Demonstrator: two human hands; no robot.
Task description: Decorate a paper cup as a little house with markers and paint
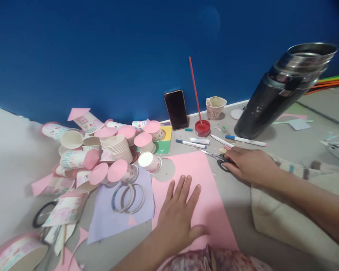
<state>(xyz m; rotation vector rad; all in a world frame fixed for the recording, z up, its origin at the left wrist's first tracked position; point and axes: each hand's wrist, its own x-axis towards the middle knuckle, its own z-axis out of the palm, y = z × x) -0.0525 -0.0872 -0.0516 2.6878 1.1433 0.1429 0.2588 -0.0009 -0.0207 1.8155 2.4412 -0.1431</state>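
My left hand (178,218) lies flat with fingers spread on a sheet of pink paper (199,169). A rounded piece is cut out of the sheet's upper left edge. To the right of the paper, my right hand (244,163) has its fingers closed at the black handles of a pair of scissors (220,162). The scissors rest on the table, blades pointing left toward the sheet's top edge. Left of the pink sheet is lilac paper (101,222), with two ring-shaped tape rolls (128,199) on it.
Several decorated paper cups (76,159) with pink paper tops crowd the left side. Along the blue wall stand a phone (176,109), a red pot (202,128) with a stick, and a small cup (215,108). Markers (247,140) lie before a tall dark flask (271,98); beige cloth (296,210) lies under my right forearm.
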